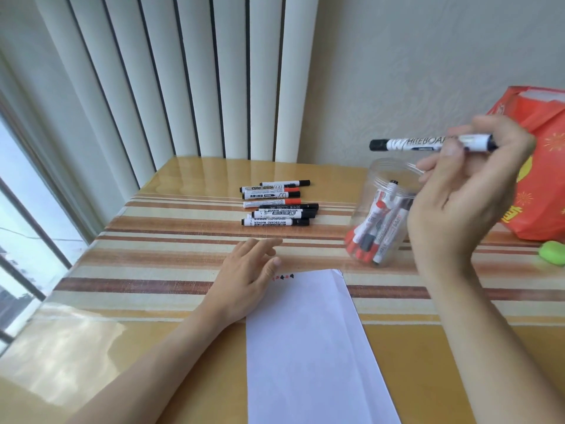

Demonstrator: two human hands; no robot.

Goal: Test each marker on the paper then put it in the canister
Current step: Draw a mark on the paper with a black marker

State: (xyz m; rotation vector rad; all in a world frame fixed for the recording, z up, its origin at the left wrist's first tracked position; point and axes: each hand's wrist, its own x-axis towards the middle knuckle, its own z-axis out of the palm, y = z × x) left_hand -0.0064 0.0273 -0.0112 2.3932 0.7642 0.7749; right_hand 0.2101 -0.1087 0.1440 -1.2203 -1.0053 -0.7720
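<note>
My right hand (467, 191) holds a capped black whiteboard marker (409, 144) level in the air, just above the open mouth of the clear canister (382, 179). Several red and black markers stand inside the canister. My left hand (247, 273) lies flat with straight fingers on the top left corner of the white paper (308, 347). Small red and black test marks (282, 276) show at the paper's top edge. A row of several markers (278, 205) lies on the table beyond my left hand.
The wooden table (183, 258) carries a striped runner. A red bag (541, 166) stands at the right behind the canister, with a green object (552, 253) beside it. Vertical blinds (183, 71) and a window (21, 209) close off the back and left.
</note>
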